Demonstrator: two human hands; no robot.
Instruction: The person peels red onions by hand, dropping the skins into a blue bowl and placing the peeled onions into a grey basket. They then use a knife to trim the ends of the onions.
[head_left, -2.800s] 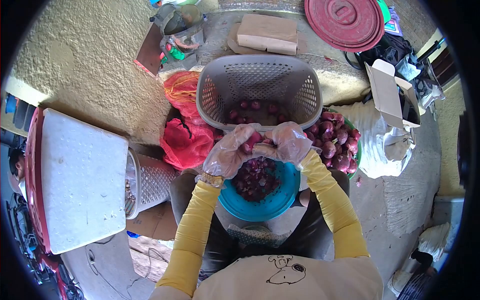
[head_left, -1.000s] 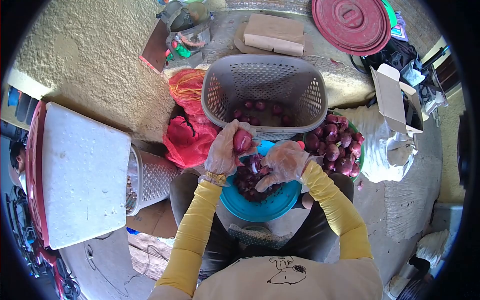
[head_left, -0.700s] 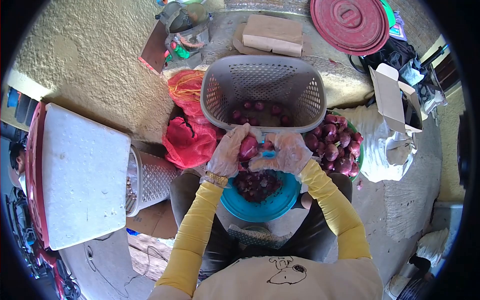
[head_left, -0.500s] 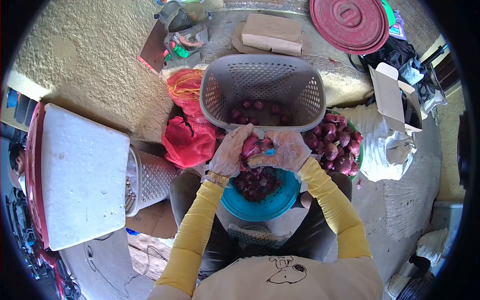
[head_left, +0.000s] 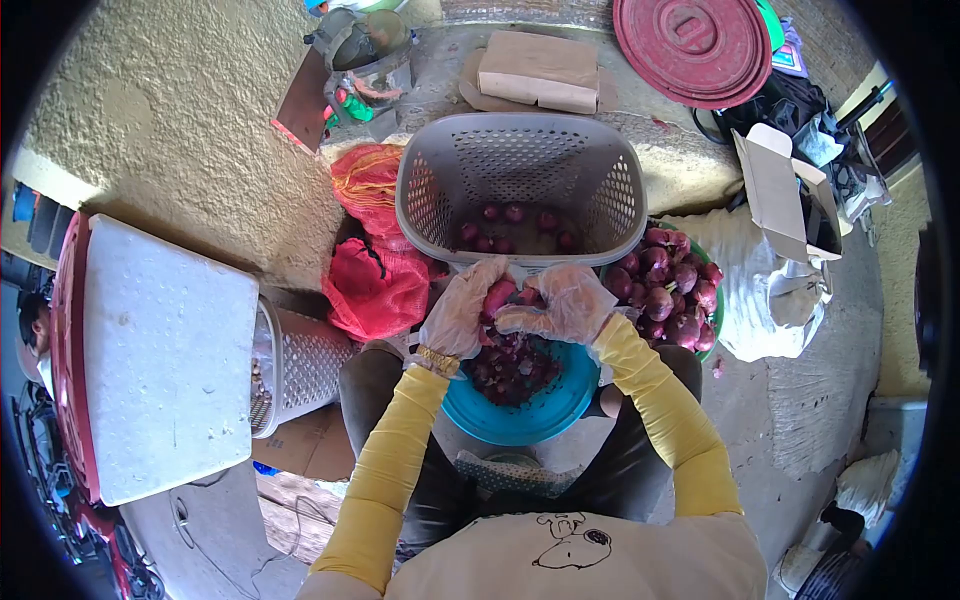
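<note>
In clear plastic gloves, both hands meet over a blue basin (head_left: 530, 432) that holds dark red onion skins (head_left: 512, 375). My left hand (head_left: 460, 312) is closed around a red onion (head_left: 497, 298). Close against the onion's right side, my right hand (head_left: 565, 303) has its fingers curled; what they grip is hidden. Beyond the hands stands a grey perforated basket (head_left: 520, 262) with several red onions (head_left: 514, 214) on its floor. A heap of unpeeled red onions (head_left: 668, 290) fills a green-rimmed container (head_left: 716, 322) to the right.
Left of the basket lies a red mesh sack (head_left: 375, 290). A second perforated basket (head_left: 310, 350) stands beside a white foam board (head_left: 170, 360). White sacking (head_left: 755, 290) and an open carton (head_left: 775, 195) are at right. A cardboard piece (head_left: 540, 70) and red lid (head_left: 692, 45) lie behind.
The small blue item seen at my right fingers no longer shows. My right fingers have curled in closer to the onion, and the view has shifted slightly.
</note>
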